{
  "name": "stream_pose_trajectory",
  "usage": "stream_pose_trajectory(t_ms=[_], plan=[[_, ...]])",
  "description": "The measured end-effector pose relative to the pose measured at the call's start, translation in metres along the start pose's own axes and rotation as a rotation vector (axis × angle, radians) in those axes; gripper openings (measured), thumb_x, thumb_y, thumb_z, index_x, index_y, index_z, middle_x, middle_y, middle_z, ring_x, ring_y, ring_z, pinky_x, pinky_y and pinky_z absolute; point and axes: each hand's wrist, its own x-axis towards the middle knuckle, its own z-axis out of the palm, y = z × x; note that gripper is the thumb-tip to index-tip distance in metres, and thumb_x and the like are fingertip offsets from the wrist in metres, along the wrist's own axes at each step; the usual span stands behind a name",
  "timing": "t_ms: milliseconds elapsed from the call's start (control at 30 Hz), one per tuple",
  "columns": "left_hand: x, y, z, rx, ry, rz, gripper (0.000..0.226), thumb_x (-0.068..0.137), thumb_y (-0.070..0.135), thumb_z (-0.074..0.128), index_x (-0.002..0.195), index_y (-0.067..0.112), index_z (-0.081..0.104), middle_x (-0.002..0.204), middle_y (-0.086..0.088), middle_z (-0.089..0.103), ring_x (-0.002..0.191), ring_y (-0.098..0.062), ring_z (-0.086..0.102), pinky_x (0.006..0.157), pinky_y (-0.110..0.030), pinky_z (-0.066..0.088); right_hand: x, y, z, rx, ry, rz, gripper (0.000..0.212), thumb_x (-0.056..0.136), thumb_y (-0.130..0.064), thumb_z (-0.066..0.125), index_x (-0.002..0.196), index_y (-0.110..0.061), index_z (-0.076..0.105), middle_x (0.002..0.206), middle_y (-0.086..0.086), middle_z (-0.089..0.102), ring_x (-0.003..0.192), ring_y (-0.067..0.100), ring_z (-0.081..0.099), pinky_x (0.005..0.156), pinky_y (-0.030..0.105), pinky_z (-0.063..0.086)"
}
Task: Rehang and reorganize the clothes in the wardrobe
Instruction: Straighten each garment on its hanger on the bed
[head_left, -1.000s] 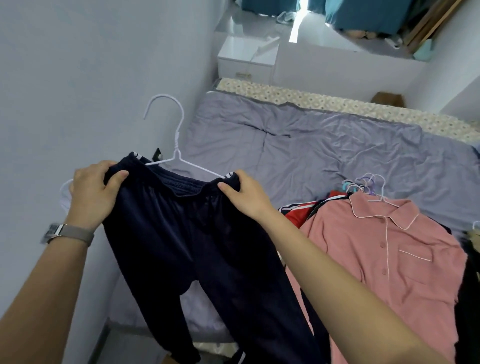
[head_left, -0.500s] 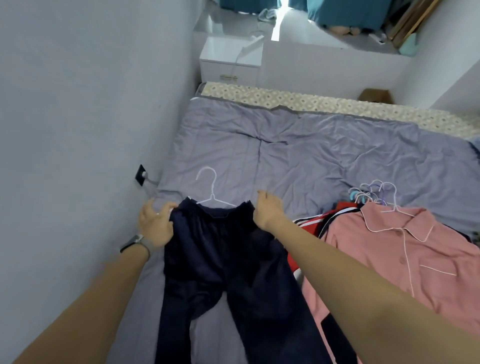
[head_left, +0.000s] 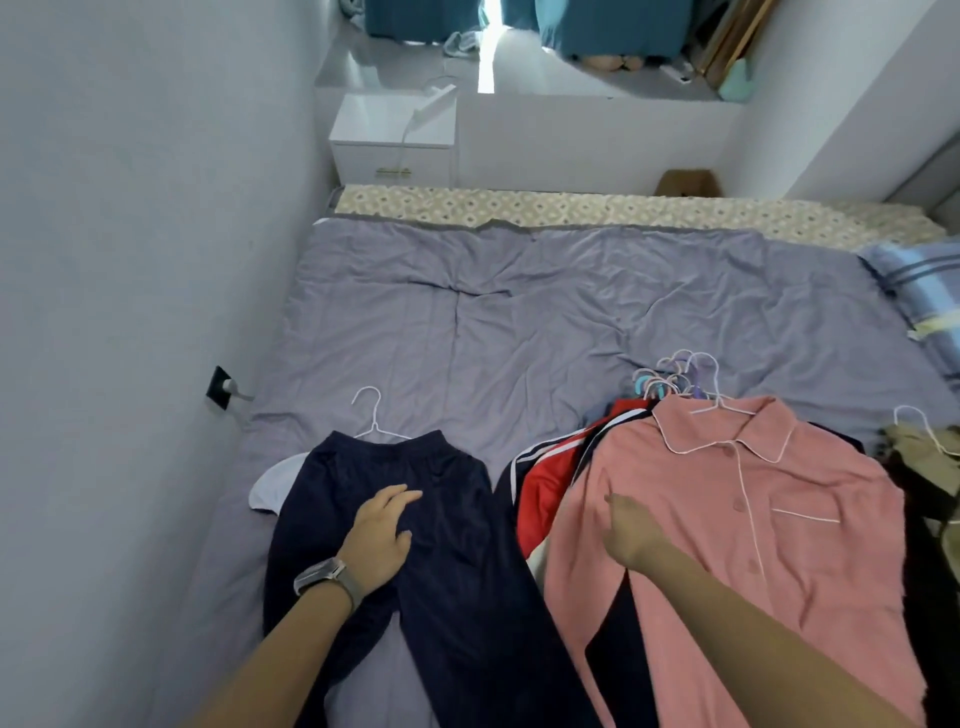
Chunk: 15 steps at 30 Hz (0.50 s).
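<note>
I read this as early going. The navy trousers (head_left: 395, 519) lie flat on the bed (head_left: 519, 322) on their white hanger (head_left: 375, 422), hung but not in any wardrobe, which I can't see. My left hand (head_left: 382, 535) rests on them, fingers straight. To the right of the trousers, my right hand (head_left: 631, 527) reaches onto the pink shirt (head_left: 753, 519) topping a pile of hangered clothes; whether it pinches the cloth I cannot tell. The whole pile remains.
</note>
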Motion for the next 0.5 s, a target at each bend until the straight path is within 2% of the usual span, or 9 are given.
stream_pose_trajectory(t_ms=[133,333,500], plan=[[0.009,0.068,0.033,-0.041,0.002,0.028,0.052,0.087,0.004,0.055,0.137,0.014,0.045,0.142,-0.003,0.038,0.132,-0.02,0.036,0.111,-0.025,0.022,-0.001,0.092,-0.029,0.03,0.03,0.135,0.063,0.088,-0.015,0.052,0.146,-0.005,0.027,0.144,0.016,0.041,0.134,0.03,0.039,0.11,0.03,0.03],[0.017,0.177,0.112,-0.068,0.087,-0.006,0.049,0.084,0.001,0.058,0.132,0.008,0.048,0.136,-0.005,0.046,0.125,-0.021,0.042,0.103,-0.019,0.024,0.003,0.221,-0.049,0.008,0.028,0.116,0.06,0.084,-0.017,0.059,0.139,-0.005,0.036,0.136,0.014,0.049,0.127,0.03,0.045,0.104,0.03,0.036],[0.03,0.259,0.172,-0.013,0.107,0.037,0.043,0.082,0.002,0.054,0.125,0.002,0.055,0.127,-0.011,0.054,0.119,-0.029,0.047,0.108,-0.034,0.031,0.021,0.296,-0.063,0.062,0.036,0.08,0.062,0.09,-0.029,0.057,0.14,-0.003,0.031,0.14,0.017,0.043,0.13,0.034,0.041,0.106,0.034,0.033]])
